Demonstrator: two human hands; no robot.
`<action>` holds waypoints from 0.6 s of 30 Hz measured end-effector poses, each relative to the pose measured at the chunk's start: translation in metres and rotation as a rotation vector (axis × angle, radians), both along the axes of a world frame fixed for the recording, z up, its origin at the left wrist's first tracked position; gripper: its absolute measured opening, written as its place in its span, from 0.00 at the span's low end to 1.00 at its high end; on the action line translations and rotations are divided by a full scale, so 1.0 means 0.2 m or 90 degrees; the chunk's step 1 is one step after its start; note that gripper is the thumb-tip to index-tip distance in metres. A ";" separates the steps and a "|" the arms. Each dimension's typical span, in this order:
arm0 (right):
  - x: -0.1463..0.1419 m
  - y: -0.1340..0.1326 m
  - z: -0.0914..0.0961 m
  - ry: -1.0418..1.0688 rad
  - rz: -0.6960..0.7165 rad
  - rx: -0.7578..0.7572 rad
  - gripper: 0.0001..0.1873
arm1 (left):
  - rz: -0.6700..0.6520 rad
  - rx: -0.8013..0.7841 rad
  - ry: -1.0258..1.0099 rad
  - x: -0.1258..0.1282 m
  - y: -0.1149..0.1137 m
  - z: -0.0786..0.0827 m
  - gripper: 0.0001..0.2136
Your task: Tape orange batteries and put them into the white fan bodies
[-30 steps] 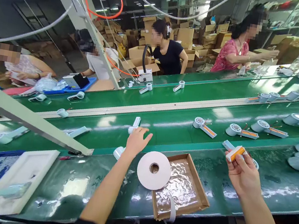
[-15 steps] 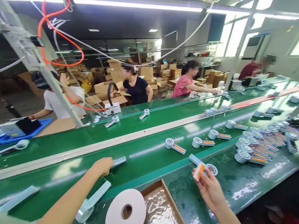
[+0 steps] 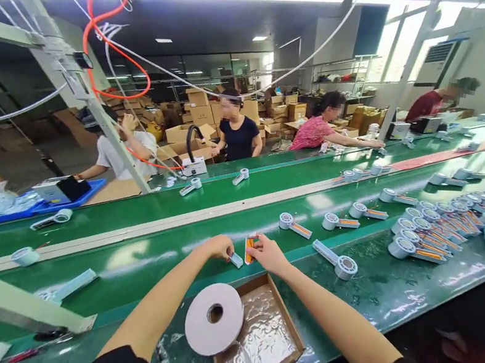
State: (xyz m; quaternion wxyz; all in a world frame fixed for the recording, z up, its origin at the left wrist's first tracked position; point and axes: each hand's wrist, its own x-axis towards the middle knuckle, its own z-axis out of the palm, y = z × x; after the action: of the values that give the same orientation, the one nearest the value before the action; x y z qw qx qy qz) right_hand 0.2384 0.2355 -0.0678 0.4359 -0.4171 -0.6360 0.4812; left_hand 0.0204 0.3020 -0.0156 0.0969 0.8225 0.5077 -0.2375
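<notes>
- Your left grip (image 3: 221, 247) holds a pale part (image 3: 236, 260) over the belt (image 3: 188, 222).
- Your right grip (image 3: 268, 253) pinches an orange piece (image 3: 249, 253) just beside it; they look unjoined.
- Done: several fans (image 3: 330, 221) rightward already show orange strips.

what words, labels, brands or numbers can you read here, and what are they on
No text can be read.
White roll: no print visible.
Orange-and-white piece in the right hand: any marking too small to read.
Cardboard boxes and white device: any print too small or blurred.
</notes>
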 end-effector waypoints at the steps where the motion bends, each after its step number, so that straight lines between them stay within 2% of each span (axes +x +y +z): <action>1: -0.03 0.02 0.00 -0.047 0.005 0.016 0.22 | -0.005 -0.008 0.007 0.00 -0.01 0.00 0.17; 5: -0.11 0.07 0.01 -0.224 0.001 0.076 0.18 | -0.034 -0.010 0.042 0.05 -0.05 -0.03 0.16; 11: -0.14 0.06 0.04 -0.439 -0.008 0.116 0.16 | -0.044 0.022 0.057 0.09 -0.07 -0.05 0.16; 18: -0.14 -0.01 0.07 -0.595 0.021 0.169 0.15 | -0.045 -0.027 -0.076 0.05 -0.02 0.01 0.15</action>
State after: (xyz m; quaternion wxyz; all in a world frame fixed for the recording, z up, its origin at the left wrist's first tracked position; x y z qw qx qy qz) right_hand 0.2094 0.2340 -0.0529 0.1456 -0.5192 -0.8260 0.1641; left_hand 0.0300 0.2971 -0.0126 0.1356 0.8504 0.4664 -0.2022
